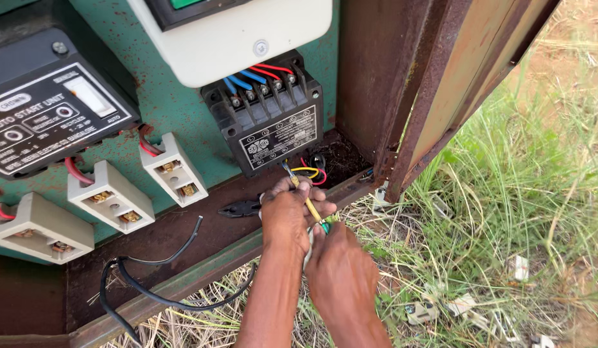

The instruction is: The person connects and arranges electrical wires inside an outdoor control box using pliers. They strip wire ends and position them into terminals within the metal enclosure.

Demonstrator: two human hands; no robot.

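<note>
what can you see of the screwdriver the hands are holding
The screwdriver is slim, with a yellow shaft and a green end near the handle. It points up and to the left, its metal tip just below the underside of the black terminal block, beside yellow and red wires. The left hand has fingers around the shaft; the right hand covers the handle, so its shape is hidden.

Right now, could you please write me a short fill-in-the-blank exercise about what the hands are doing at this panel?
1. The left hand and right hand hold a screwdriver with a ____ shaft.
2. Its tip points at the underside of the ____ terminal block.
3. Black pliers lie to the ____ of the left hand.

Missing words: yellow; black; left
</note>
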